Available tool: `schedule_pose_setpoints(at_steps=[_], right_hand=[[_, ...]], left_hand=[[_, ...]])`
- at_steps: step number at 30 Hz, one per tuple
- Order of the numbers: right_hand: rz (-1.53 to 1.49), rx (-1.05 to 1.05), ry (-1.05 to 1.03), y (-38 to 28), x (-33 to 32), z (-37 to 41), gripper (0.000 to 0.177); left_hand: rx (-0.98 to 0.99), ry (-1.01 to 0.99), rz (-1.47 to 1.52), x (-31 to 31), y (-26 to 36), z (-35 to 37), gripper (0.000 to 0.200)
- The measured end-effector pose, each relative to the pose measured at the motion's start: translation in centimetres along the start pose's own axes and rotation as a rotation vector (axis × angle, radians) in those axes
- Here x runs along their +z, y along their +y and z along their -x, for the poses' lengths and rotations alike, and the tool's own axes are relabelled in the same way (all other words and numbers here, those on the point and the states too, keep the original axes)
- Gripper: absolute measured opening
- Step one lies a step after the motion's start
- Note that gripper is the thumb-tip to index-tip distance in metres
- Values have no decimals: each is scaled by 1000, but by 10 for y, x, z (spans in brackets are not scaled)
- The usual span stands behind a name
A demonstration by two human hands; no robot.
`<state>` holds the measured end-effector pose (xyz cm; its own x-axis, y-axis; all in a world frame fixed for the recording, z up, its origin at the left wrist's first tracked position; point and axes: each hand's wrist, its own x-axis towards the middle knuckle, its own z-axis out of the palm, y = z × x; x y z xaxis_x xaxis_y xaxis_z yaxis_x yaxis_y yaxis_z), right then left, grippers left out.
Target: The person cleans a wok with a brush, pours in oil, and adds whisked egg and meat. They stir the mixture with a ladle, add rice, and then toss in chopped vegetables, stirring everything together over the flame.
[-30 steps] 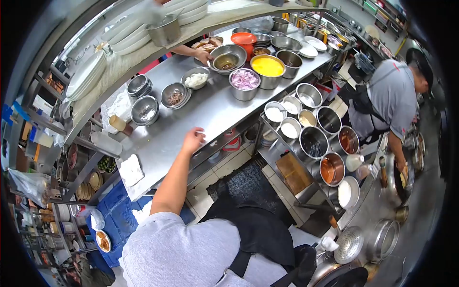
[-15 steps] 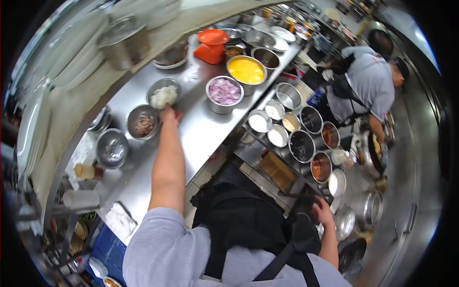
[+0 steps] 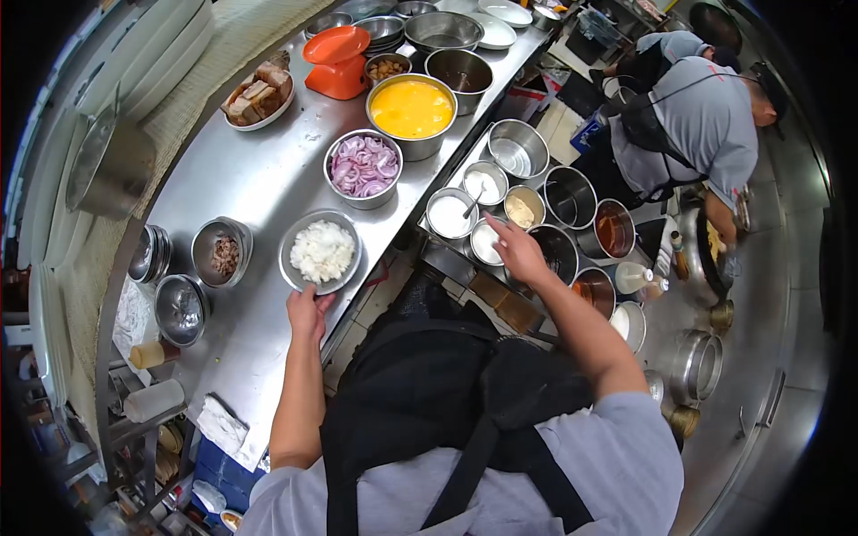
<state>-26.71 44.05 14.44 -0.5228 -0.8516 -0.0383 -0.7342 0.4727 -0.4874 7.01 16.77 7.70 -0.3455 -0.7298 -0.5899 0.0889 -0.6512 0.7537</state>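
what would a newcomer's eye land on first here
Probably the bright yellow liquid in a pot on the steel counter, and the orange object to its upper left. Next might come the bowl of white rice near the counter's edge, its rim held by the left hand.

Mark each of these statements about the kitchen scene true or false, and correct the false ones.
1. The left hand is at the near rim of the round metal bowl of white rice. True.

2. The right hand holds a metal ladle. False: no ladle shows in it; it is over the cluster of round, open metal pots.

3. The round metal pot of sliced purple onion stands between the rice bowl and the deep metal pot of yellow liquid. True.

4. The white dish of browned meat chunks sits on the floor. False: it sits on the long steel counter.
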Motion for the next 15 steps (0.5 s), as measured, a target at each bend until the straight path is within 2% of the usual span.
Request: schedule_pose_setpoints(at_steps=[2, 4, 5, 6, 7, 8, 9, 10, 11, 12, 13, 14, 15], right_hand=[[125, -80, -86, 4, 8, -51, 67], [231, -152, -180, 9, 11, -86, 48], [219, -157, -196, 21, 11, -102, 48], [272, -281, -213, 35, 13, -118, 35], [320, -406, -229, 45, 17, -125, 22], [283, -372, -151, 38, 1, -125, 7], [206, -339, -85, 40, -15, -125, 9], [133, -303, -18, 48, -33, -124, 12], [63, -290, 83, 54, -51, -120, 12], [-6, -281, 182, 61, -68, -116, 12], [-266, -105, 170, 69, -82, -111, 12], [-520, 75, 149, 78, -91, -105, 14], [-657, 140, 177, 99, -93, -100, 18]], left_hand=[[-21, -14, -35, 7, -2, 6, 26], [-53, -28, -74, 9, -1, 11, 26], [-103, -39, -232, 5, 6, 11, 27], [-156, -50, -388, -2, 15, 13, 28], [-95, -40, -609, -9, 31, 24, 32], [-12, 18, -737, -21, 47, 30, 30], [211, 53, -880, -40, 67, 38, 36], [367, 59, -758, -30, 103, 67, 41], [500, 123, -790, -29, 138, 89, 44], [785, 297, -746, -44, 162, 99, 43], [853, 568, -780, -50, 193, 121, 38], [1130, 758, -790, -46, 221, 138, 31], [1182, 619, -591, -105, 254, 142, 28]])
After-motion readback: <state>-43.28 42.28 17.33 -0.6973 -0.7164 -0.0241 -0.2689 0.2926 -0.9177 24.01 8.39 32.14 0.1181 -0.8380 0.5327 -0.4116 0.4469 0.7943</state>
